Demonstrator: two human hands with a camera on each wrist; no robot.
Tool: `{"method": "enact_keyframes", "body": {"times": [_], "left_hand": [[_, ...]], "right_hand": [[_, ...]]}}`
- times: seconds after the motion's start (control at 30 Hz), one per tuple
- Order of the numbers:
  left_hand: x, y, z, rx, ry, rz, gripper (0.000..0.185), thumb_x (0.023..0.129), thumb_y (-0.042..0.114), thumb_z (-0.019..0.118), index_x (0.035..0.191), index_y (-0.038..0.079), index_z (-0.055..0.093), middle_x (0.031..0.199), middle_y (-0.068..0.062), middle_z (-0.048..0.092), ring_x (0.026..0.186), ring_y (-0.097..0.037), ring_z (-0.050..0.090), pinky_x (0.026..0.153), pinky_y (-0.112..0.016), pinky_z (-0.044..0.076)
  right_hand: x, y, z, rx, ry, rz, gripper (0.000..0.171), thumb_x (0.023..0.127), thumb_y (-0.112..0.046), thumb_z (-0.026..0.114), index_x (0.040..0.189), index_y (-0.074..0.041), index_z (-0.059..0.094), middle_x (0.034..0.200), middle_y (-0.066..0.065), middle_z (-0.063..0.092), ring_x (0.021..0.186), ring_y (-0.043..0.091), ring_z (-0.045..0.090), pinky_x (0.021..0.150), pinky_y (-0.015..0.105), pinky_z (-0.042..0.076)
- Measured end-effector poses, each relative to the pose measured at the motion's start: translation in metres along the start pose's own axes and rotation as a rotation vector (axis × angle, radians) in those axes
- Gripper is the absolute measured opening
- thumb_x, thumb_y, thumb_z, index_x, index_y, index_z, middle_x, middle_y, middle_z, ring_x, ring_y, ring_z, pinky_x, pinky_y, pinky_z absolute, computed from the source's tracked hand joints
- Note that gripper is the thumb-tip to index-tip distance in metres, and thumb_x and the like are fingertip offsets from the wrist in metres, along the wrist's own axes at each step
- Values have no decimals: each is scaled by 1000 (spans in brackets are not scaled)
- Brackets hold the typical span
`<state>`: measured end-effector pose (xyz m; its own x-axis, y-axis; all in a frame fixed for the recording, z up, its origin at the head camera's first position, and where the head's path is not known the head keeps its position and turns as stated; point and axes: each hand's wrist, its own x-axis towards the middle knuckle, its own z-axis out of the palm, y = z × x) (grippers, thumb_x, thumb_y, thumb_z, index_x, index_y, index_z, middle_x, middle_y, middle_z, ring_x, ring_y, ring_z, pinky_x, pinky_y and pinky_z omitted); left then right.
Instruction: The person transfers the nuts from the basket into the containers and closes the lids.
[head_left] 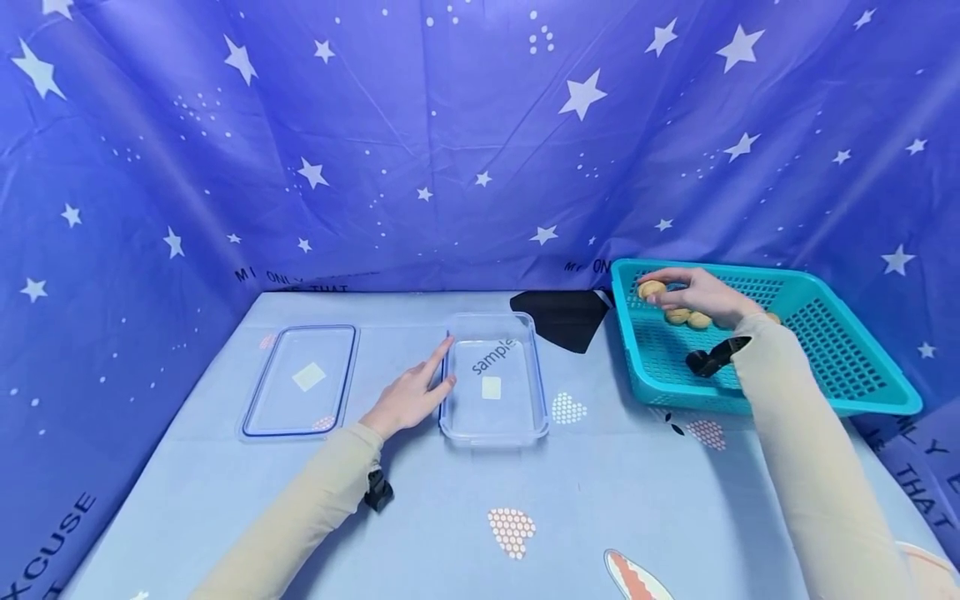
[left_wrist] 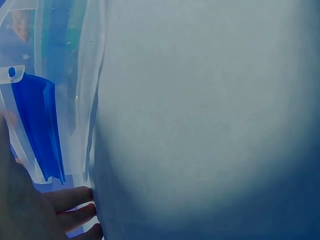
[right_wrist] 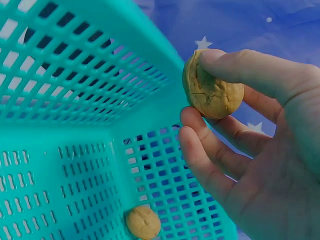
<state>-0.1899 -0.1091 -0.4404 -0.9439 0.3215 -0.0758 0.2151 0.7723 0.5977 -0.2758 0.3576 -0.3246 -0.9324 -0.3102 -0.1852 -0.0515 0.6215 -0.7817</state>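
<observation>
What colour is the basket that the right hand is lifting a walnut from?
Teal; the basket shows best in the right wrist view, its walls perforated.

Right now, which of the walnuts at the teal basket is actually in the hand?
The tan walnut pinched by the right hand above the teal perforated plastic basket; the other walnuts lie loose on the basket floor.

Open tablecloth (head_left: 600,467) between container (head_left: 495,379), basket (head_left: 847,367)
</observation>
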Motion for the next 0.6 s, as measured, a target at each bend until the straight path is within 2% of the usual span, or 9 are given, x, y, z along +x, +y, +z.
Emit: {"method": "enact_keyframes", "body": {"times": [0.23,0.4,0.6], "left_hand": [[6,3,-1,14,5,21,65,101,50,38,155,41,4,151,-17,33,134,-43,35,101,-68,30],[5,2,-1,24,2,15,65,101,50,38,155,40,4,150,-20,35,133,-43,36,101,-67,32],[0,0,-2,15,-8,6,64,101,50,37,155,41,3,150,-22,34,133,-44,36,101,-67,31]], "right_hand": [[-7,-13,-2,-8,55,-20,53,96,-26,62,142,-3,47,132,22,51,92,15,62,71,35,56],[-7,-18,4,-9,50,-34,55,96,-28,63,142,-4,47,133,19,52,95,14,62,74,35,54],[-5,-27,15,-5,33,-58,52,95,-28,63,141,-7,49,134,15,52,103,20,61,81,35,53]]}}
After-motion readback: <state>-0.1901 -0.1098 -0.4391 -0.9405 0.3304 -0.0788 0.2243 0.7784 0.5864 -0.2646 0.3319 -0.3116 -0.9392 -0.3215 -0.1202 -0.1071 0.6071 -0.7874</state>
